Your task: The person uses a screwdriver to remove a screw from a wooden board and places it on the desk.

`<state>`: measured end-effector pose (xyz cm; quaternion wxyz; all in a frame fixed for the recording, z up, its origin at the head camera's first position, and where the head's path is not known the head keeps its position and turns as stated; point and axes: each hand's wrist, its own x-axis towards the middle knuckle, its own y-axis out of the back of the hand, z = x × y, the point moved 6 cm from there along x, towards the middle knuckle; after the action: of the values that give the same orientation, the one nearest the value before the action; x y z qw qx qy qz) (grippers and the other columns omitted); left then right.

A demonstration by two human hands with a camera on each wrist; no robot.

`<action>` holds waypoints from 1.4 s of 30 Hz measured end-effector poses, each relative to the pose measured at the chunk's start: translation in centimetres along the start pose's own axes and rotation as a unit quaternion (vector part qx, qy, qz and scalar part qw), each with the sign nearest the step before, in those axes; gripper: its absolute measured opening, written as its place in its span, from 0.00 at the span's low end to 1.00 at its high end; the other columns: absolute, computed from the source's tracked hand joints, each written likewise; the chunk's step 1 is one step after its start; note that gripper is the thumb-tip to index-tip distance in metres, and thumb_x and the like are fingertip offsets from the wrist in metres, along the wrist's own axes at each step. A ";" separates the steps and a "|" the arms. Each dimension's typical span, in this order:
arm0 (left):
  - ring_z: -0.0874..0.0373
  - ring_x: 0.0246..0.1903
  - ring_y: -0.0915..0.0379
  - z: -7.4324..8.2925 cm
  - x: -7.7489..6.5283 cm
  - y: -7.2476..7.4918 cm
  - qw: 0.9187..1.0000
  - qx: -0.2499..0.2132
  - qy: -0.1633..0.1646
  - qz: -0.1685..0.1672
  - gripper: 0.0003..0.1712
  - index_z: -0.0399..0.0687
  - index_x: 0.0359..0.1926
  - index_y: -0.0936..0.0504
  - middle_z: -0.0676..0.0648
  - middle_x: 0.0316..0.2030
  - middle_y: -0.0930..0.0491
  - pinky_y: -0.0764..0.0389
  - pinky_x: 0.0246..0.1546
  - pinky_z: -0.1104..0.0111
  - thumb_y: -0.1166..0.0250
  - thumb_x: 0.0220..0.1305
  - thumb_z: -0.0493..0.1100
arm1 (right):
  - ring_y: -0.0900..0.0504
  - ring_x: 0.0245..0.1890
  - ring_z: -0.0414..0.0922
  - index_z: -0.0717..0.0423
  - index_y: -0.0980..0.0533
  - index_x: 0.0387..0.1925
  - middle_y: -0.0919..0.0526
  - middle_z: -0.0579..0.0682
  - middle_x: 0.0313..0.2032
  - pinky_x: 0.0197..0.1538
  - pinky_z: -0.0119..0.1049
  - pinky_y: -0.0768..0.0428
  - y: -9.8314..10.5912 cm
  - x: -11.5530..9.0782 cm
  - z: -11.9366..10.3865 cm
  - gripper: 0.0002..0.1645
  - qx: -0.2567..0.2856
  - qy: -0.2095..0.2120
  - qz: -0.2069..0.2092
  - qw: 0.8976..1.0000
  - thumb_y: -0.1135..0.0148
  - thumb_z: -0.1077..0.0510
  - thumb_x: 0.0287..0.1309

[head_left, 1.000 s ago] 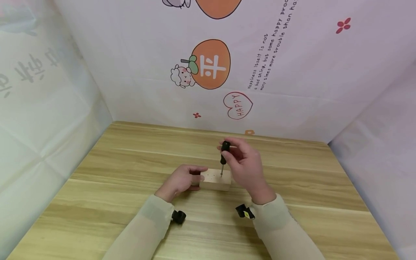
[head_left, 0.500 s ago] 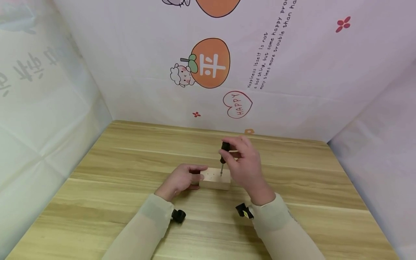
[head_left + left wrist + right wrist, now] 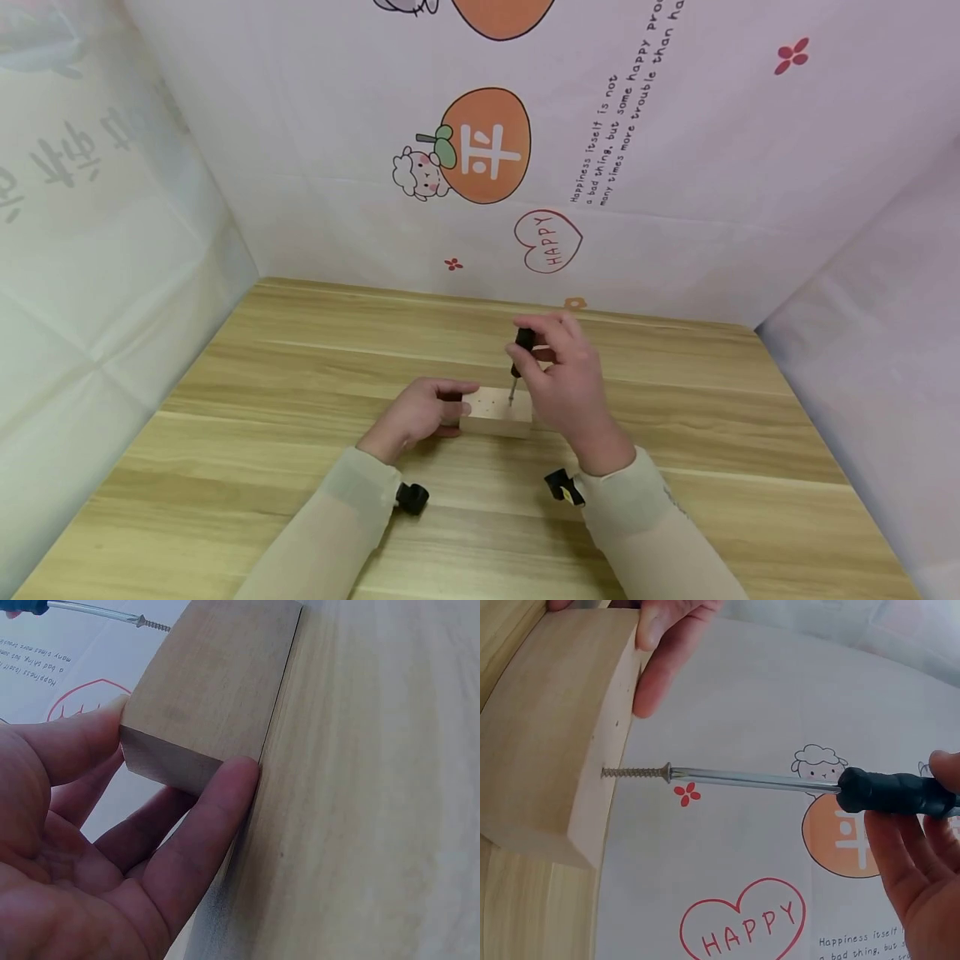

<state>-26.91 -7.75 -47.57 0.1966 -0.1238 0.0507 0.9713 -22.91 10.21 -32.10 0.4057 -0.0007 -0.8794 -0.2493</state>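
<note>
A pale wooden block (image 3: 495, 427) lies on the table, small holes dotting its top. My left hand (image 3: 420, 414) grips the block's left end, thumb on the top edge and fingers around the sides; the left wrist view shows this closely. A screw (image 3: 636, 772) stands in the block's top near the right end, most of its thread still exposed. The tip of a screwdriver (image 3: 757, 780) meets the screw head. My right hand (image 3: 570, 379) holds the screwdriver by its dark handle (image 3: 892, 793) between thumb and fingers, with the tool tilted slightly.
The wood-grain table (image 3: 300, 400) extends around the block on all sides. White printed sheets (image 3: 337, 167) rise at the back and both sides. Black wrist mounts (image 3: 412, 498) sit on the cuffs of both light sleeves.
The screwdriver's handle end has tipped slightly to the right, and the right-hand fingers have shifted on it. The left hand and the block look nearly unchanged.
</note>
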 end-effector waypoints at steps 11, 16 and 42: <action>0.51 0.50 0.26 0.1 0.0 -0.1 1.000 -0.005 -0.004 -0.003 0.21 0.48 0.60 0.18 0.44 0.57 0.26 0.15 0.41 0.60 0.34 0.68 0.36 | 0.15 0.43 0.47 0.62 0.21 0.54 0.19 0.57 0.45 0.43 0.37 0.15 -0.2 0.0 -0.1 0.20 0.031 -0.002 -0.021 0.999 0.35 0.73 0.59; 0.50 0.52 0.27 0.1 -0.1 -0.1 1.000 -0.006 -0.007 -0.004 0.21 0.47 0.61 0.18 0.44 0.58 0.27 0.15 0.42 0.59 0.34 0.68 0.36 | 0.17 0.42 0.45 0.57 0.19 0.54 0.23 0.51 0.42 0.38 0.34 0.15 0.0 0.0 -0.1 0.22 -0.007 -0.018 -0.010 1.000 0.27 0.65 0.57; 0.51 0.48 0.24 0.1 0.0 -0.1 1.000 -0.006 -0.002 -0.001 0.20 0.47 0.60 0.17 0.45 0.57 0.25 0.15 0.41 0.60 0.34 0.68 0.36 | 0.14 0.41 0.48 0.61 0.23 0.55 0.17 0.53 0.47 0.44 0.39 0.15 0.0 0.0 0.1 0.19 0.053 -0.015 -0.015 0.998 0.40 0.74 0.64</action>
<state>-26.90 -7.63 -47.47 0.1971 -0.1230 0.0444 0.9716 -22.99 10.27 -32.15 0.3877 0.0303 -0.8974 -0.2086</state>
